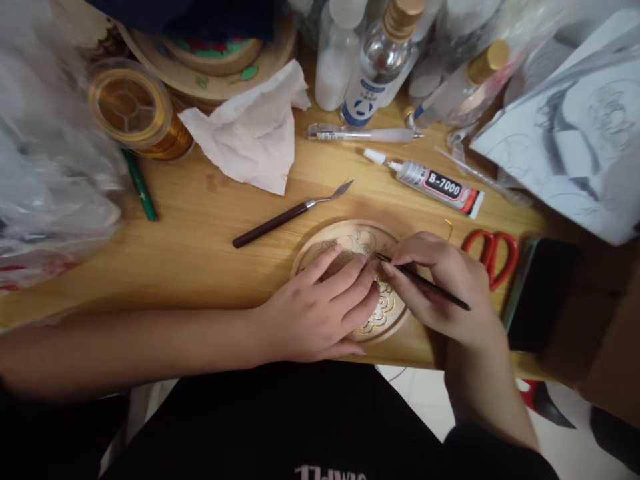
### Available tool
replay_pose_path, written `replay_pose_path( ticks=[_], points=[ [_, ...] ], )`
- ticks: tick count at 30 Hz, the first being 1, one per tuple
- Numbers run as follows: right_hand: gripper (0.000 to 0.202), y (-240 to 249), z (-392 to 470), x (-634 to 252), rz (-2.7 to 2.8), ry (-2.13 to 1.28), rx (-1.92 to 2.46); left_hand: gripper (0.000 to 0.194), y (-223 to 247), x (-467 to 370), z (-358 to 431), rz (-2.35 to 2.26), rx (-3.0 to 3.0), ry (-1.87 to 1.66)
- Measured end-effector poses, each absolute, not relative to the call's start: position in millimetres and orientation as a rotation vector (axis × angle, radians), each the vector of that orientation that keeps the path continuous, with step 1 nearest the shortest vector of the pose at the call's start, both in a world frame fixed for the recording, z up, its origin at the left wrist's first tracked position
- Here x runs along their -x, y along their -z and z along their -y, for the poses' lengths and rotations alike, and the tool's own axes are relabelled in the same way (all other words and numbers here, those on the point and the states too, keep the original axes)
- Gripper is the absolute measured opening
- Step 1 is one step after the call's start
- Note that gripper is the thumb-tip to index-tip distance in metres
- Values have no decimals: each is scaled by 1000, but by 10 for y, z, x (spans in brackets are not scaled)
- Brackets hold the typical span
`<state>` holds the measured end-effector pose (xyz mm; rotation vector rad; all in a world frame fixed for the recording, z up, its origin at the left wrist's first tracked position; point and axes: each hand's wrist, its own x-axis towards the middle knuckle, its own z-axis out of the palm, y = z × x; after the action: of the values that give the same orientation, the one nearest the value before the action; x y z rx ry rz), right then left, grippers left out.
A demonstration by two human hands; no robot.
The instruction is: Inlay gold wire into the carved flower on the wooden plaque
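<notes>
Right hand [450,283] had its grip closed on dark tool [434,287], long axis slanting up-left to tip over wooden disc [327,235], left hand [313,310] splayed across it.

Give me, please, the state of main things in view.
Round wooden plaque: partly outlined in gold.
Slim black tool: in right hand.
Dark-handled metal spatula: lying free.
Grey B-7000 tube: capped, lying flat.
Transparent blue-labelled bottle: capped, upright.
White paper tissue: creased.
Red-handled scissors: blades hidden, opening unclear.
Transparent round spool: holding golden strand.
</notes>
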<state>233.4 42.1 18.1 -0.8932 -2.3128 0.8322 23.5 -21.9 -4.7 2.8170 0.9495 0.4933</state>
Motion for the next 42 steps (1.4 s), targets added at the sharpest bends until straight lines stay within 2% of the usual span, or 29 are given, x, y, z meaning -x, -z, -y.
replay_pose_path(
  ticks=[17, 23, 30, 42],
  points=[
    [27, -168, -405, -2322, 2257, -893, 864, 68, 40, -245, 225, -978, -2802, -495],
    [21, -94, -423, -2374, 2036, -1106, 1082, 67, 29, -241, 223, -978, -2795, -458],
    [22, -122, -463, -2325, 1838, -1279, 961, 69, 38, -238, 224, -955, -2776, -482],
    [26, -102, -413, -2375, 2138, -986, 1032, 67, 38, -242, 226, -994, -2816, -481]
  ],
)
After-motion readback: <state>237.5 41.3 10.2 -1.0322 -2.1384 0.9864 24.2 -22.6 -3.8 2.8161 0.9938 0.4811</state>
